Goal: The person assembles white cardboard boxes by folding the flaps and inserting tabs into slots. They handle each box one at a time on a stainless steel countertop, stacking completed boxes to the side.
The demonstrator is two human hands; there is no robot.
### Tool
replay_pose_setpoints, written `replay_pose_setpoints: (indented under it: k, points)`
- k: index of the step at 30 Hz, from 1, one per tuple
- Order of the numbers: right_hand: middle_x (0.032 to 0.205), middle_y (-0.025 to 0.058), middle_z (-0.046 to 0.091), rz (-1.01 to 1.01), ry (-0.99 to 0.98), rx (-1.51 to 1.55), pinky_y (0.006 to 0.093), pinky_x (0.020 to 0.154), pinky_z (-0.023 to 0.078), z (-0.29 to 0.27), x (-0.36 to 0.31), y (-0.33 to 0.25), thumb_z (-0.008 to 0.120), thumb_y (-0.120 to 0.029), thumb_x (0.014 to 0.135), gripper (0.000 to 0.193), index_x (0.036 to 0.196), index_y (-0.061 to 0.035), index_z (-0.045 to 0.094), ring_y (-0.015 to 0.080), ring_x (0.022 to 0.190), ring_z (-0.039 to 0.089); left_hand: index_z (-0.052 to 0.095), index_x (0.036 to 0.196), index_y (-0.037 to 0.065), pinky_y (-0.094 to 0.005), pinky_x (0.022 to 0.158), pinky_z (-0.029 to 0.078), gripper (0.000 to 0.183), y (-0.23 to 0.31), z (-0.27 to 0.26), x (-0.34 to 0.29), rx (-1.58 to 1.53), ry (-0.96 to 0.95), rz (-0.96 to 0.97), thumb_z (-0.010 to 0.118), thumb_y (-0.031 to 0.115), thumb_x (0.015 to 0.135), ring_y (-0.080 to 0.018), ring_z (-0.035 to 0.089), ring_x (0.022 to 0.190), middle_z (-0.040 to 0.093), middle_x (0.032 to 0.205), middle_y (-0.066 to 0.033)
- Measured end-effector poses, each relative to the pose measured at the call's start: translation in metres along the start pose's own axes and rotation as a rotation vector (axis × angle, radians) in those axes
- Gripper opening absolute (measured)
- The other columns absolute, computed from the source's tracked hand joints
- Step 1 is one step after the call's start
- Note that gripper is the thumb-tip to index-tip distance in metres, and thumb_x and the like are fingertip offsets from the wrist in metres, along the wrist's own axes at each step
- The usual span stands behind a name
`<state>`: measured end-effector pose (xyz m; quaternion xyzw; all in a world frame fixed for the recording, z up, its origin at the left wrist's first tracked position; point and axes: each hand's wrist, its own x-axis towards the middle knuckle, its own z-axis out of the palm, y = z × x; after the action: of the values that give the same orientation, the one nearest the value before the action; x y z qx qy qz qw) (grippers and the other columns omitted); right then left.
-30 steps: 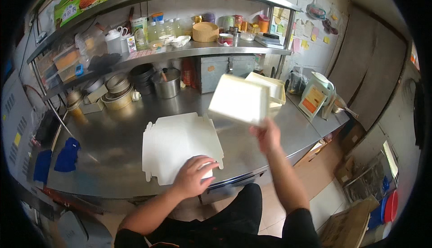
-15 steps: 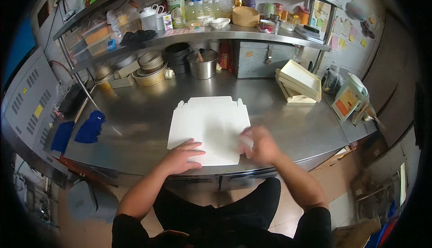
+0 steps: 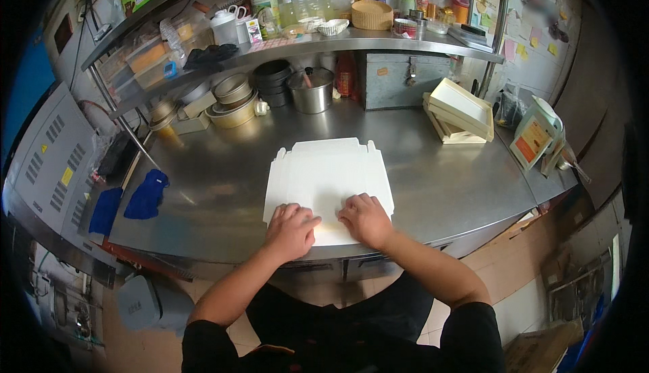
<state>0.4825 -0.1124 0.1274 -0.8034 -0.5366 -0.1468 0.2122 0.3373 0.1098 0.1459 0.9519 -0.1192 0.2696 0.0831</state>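
A flat white cardboard box blank (image 3: 324, 170) with small notched tabs along its far edge lies on the steel worktable in front of me. On its near left part is my left hand (image 3: 292, 229), fingers bent and closed down against the card. My right hand (image 3: 365, 221) sits a little to the right of it, also on the near part of the blank, with its fingers curled in. The fingertips of both hands are partly hidden, and a strip of card shows between them.
Pale shallow trays (image 3: 462, 112) are stacked at the back right, beside a grey metal box (image 3: 392, 85). Pots and round pans (image 3: 233, 106) stand along the back under a loaded steel shelf (image 3: 297, 50). Blue cloths (image 3: 145, 195) lie at the left.
My right hand, blurred at the blank's right edge before, has moved left onto its near part. My left hand's fingers have gone from spread to bent. The view has shifted slightly.
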Motion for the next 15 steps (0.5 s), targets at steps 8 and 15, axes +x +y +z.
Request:
replay_pose_setpoints:
  k: [8,15]
  points:
    - [0.107,0.0088,0.070,-0.098,0.033,0.012,0.0433,0.090,0.056,0.016,-0.007,-0.023,0.071,-0.024,0.097,0.017,0.105,-0.0094,0.073,0.0281,0.102,0.068,0.072,0.106,0.005,-0.0444,0.088,0.061,0.025,0.004,0.007,0.003,0.251,-0.477,0.032,0.075,0.014,0.082,-0.0300,0.071,0.102,0.070,0.103,-0.0091]
    - [0.106,0.0127,0.072,0.105,-0.094,-0.095,0.0472,0.086,0.057,0.038,0.020,-0.030,0.059,-0.016,0.098,0.014,0.097,-0.0049,0.068,0.0308,0.099,0.070,0.070,0.095,0.004,-0.0501,0.088,0.059,0.013,-0.006,0.051,0.008,0.037,-0.083,-0.203,0.072,0.010,0.083,-0.0374,0.070,0.097,0.071,0.098,-0.0125]
